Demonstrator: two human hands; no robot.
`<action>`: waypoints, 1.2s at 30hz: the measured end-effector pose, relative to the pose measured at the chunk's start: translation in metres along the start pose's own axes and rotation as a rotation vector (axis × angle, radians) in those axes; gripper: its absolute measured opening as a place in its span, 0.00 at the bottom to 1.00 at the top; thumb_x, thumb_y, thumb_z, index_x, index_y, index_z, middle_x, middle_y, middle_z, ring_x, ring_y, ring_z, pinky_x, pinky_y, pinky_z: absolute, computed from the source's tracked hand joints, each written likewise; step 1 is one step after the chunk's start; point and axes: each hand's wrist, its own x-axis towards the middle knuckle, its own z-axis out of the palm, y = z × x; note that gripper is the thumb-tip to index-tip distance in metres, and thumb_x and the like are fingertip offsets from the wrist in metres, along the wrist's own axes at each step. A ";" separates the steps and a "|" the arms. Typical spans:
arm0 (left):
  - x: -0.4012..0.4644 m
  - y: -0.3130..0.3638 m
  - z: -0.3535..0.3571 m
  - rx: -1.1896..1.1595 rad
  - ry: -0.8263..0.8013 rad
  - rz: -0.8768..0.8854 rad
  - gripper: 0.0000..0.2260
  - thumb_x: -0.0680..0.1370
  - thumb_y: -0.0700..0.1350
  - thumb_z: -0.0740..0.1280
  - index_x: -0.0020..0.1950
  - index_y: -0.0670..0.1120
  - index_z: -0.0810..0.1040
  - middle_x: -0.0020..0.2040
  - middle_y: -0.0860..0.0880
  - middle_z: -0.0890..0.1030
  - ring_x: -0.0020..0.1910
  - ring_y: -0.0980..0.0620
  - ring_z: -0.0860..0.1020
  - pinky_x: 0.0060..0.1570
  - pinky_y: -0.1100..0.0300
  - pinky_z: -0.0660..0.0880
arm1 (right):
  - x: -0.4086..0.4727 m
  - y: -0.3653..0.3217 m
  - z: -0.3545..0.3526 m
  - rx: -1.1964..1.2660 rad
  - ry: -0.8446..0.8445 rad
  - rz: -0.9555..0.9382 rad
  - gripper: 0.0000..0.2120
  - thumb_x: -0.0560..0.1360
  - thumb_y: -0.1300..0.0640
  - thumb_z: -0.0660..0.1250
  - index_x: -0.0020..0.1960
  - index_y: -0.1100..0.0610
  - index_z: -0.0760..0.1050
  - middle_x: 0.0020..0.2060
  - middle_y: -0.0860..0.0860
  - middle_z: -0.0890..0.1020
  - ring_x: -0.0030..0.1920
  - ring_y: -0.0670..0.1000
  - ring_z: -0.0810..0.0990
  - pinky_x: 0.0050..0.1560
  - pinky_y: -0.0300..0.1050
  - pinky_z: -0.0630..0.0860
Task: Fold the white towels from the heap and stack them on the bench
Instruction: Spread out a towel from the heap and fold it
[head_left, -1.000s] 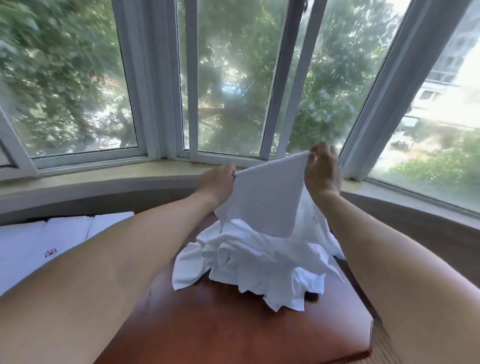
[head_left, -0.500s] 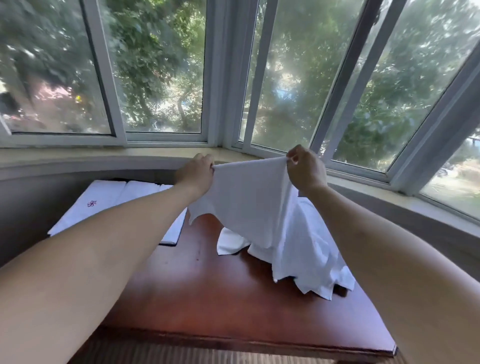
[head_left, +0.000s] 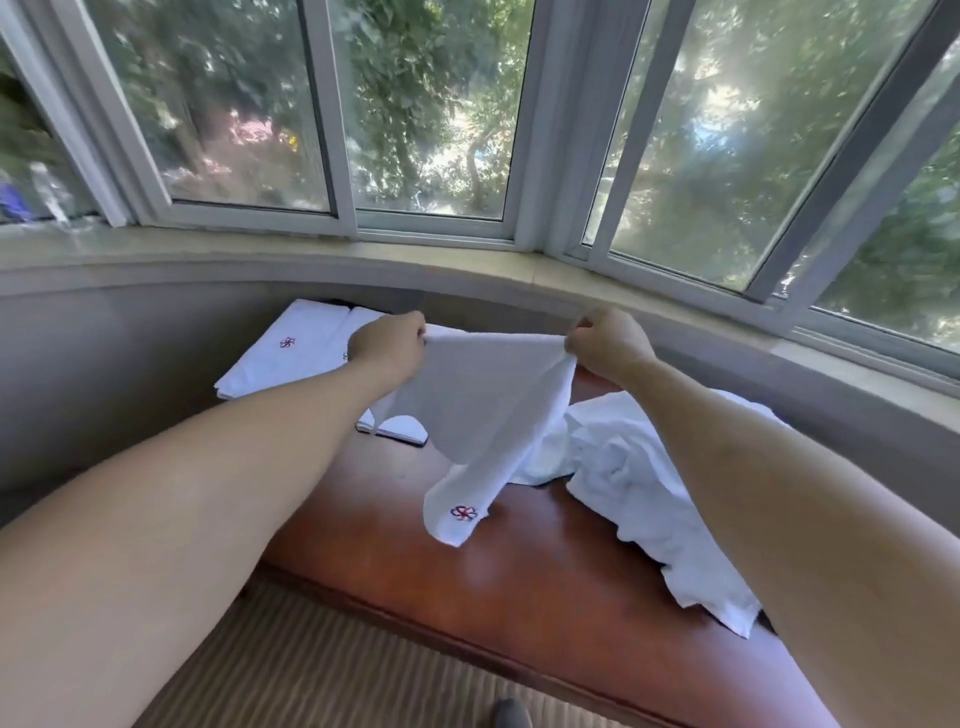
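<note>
I hold one white towel (head_left: 483, 410) up over the brown bench (head_left: 483, 582). My left hand (head_left: 387, 345) pinches its upper left corner and my right hand (head_left: 605, 340) pinches its upper right corner. The towel hangs down between them, and a small red flower emblem shows on its lowest corner. The crumpled heap of white towels (head_left: 639, 467) lies on the bench to the right, partly behind my right forearm. Folded white towels (head_left: 291, 353) lie flat at the bench's far left end, partly hidden by my left hand.
A curved window sill (head_left: 467, 260) and a grey wall run close behind the bench, with large windows above. Striped carpet (head_left: 322, 670) covers the floor in front of the bench. A dark shoe tip (head_left: 511, 714) shows at the bottom edge.
The towel has come clear of the heap and moved left, now hanging spread between both hands. My view has turned left, bringing the folded towels more to the centre.
</note>
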 end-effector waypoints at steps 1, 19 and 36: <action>0.003 0.004 0.005 0.011 -0.024 -0.012 0.07 0.81 0.44 0.57 0.53 0.52 0.74 0.47 0.49 0.79 0.45 0.43 0.76 0.37 0.55 0.67 | 0.008 0.003 0.000 0.011 -0.012 0.002 0.09 0.65 0.58 0.63 0.41 0.56 0.80 0.35 0.51 0.82 0.38 0.53 0.82 0.34 0.40 0.74; 0.022 -0.006 0.047 0.172 -0.239 -0.377 0.12 0.76 0.38 0.62 0.59 0.45 0.74 0.53 0.45 0.78 0.49 0.43 0.77 0.39 0.56 0.71 | 0.098 0.008 0.070 0.220 -0.734 -0.087 0.03 0.73 0.65 0.69 0.47 0.63 0.79 0.38 0.59 0.84 0.38 0.54 0.81 0.44 0.46 0.78; -0.037 0.040 0.155 0.058 -0.507 -0.550 0.14 0.79 0.43 0.61 0.60 0.52 0.82 0.59 0.49 0.82 0.56 0.49 0.80 0.57 0.57 0.78 | 0.100 0.123 0.155 -0.039 -0.897 -0.103 0.14 0.77 0.58 0.59 0.45 0.55 0.84 0.30 0.47 0.85 0.30 0.42 0.81 0.34 0.34 0.75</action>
